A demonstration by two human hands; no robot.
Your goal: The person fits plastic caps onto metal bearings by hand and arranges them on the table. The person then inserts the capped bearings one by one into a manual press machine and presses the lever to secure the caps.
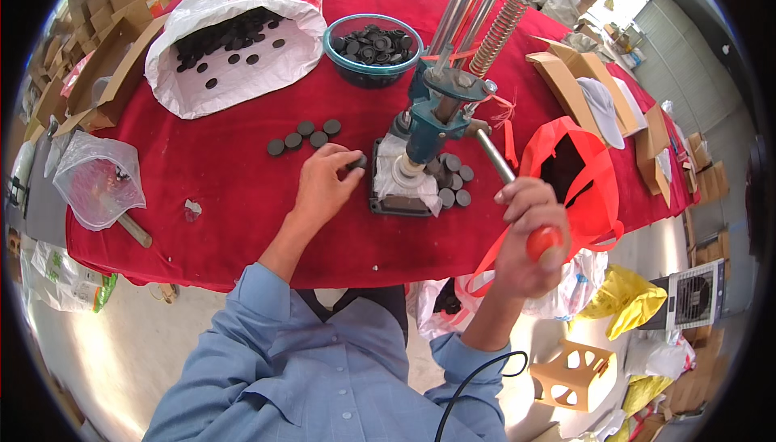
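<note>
A green hand-lever press (pixel 426 131) with a tall spring stands on the red-covered table. My right hand (pixel 529 240) is closed around its lever (pixel 495 155), by the red knob at the end. Left of the press base, my left hand (pixel 325 179) pinches a small round black cap (pixel 357 163) between thumb and fingertips. Several black caps (pixel 305 128) lie beyond my left hand. More dark discs (pixel 454 179) are gathered against the right side of the press. White film covers part of the base (pixel 400 205).
A white woven sack (pixel 242 90) spills black discs at the far left, beside a teal-rimmed bowl (pixel 330 42) full of them. A red bag (pixel 602 171) hangs at the right table edge near open cartons (pixel 558 78). A plastic-wrapped container (pixel 97 171) and a wooden-handled tool (pixel 135 230) sit at left.
</note>
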